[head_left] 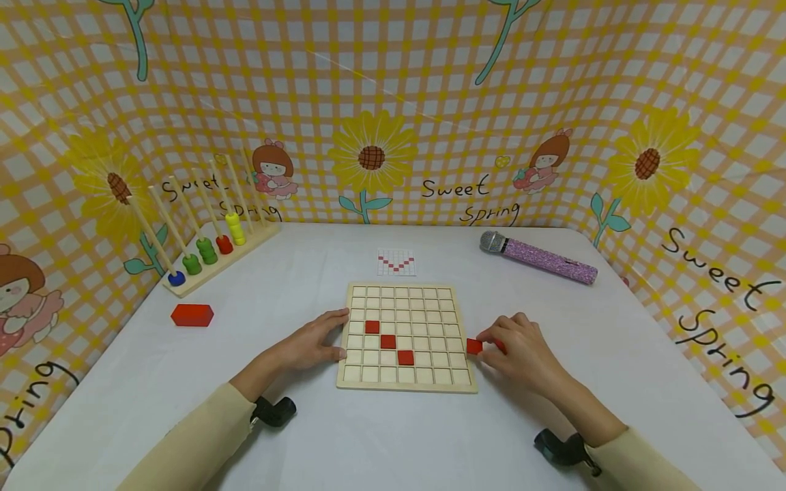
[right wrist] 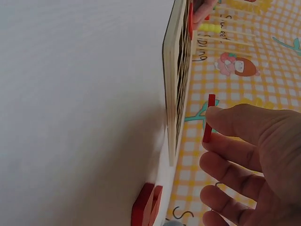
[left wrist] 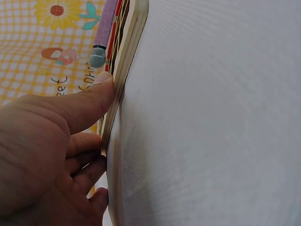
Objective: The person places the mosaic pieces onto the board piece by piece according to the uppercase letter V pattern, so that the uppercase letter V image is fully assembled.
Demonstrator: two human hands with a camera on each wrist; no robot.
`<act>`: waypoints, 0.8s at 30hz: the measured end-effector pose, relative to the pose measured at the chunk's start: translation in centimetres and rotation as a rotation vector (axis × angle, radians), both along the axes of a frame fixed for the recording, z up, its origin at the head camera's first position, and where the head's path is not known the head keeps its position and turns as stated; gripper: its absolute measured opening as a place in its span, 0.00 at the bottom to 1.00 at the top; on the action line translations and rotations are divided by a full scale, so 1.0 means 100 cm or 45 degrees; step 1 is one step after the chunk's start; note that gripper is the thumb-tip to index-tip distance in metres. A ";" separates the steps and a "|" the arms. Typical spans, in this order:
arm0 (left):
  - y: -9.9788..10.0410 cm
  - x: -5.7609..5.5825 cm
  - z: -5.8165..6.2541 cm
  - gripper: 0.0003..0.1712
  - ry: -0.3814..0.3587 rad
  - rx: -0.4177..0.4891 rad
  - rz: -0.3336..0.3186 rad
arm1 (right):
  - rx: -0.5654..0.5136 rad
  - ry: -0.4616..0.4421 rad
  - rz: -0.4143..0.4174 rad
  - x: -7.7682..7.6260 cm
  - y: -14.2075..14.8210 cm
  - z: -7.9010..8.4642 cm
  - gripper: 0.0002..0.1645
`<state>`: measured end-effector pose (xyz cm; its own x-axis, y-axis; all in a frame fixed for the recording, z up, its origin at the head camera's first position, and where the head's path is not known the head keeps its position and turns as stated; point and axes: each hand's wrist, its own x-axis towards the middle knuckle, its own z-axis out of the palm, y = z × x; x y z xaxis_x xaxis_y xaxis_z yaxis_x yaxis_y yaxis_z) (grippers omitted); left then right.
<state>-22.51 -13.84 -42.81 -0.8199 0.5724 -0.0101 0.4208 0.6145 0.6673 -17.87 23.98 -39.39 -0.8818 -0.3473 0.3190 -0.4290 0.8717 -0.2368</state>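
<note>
A square wooden grid board (head_left: pixel 437 356) lies flat, with three red tiles (head_left: pixel 388 341) set on a diagonal in its cells. My left hand (head_left: pixel 310 339) rests against the board's left edge. In the left wrist view its thumb and fingertips (left wrist: pixel 106 80) touch that side. Beside the right edge, my right hand (head_left: pixel 522 351) pinches a thin red square tile (right wrist: pixel 209 117) between thumb and index finger, the other fingers loosely bent. Below it in the right wrist view lie more red pieces (right wrist: pixel 145 207), mostly hidden behind the hand in the head view.
Behind the board lies a small card (head_left: pixel 396 262) printed with a red V of squares on a grid. At the back left stands a peg abacus (head_left: pixel 215 262) with coloured beads; a red block (head_left: pixel 192 315) lies before it. A glittery purple microphone (head_left: pixel 546 260) lies back right.
</note>
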 end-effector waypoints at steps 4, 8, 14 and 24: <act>0.001 0.000 0.001 0.41 -0.007 -0.003 0.006 | 0.003 -0.019 -0.001 -0.003 -0.008 0.002 0.10; 0.001 0.001 0.002 0.41 -0.015 -0.004 0.017 | 0.008 -0.015 0.014 -0.005 -0.016 0.004 0.10; 0.001 0.001 0.000 0.41 -0.018 0.001 0.027 | -0.001 -0.005 0.050 -0.009 -0.028 0.004 0.10; 0.002 0.001 0.000 0.41 -0.038 0.015 0.043 | -0.011 -0.004 0.088 -0.016 -0.048 0.007 0.13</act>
